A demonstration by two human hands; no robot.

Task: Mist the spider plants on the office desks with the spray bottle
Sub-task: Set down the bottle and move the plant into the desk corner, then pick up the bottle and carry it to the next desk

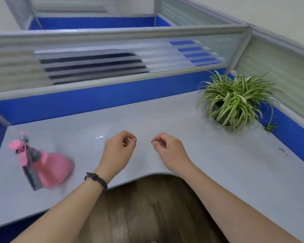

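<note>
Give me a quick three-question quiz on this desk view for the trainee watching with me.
1. True or false: the left hand holds the pink spray bottle.
2. Where does the spider plant sit? A. far right corner of the desk; B. near left edge; C. on the floor.
3. Which wrist wears the black wristband?

Key: 1. False, both hands are empty and the right hand is also loosely curled. 2. A. 3. The left.
</note>
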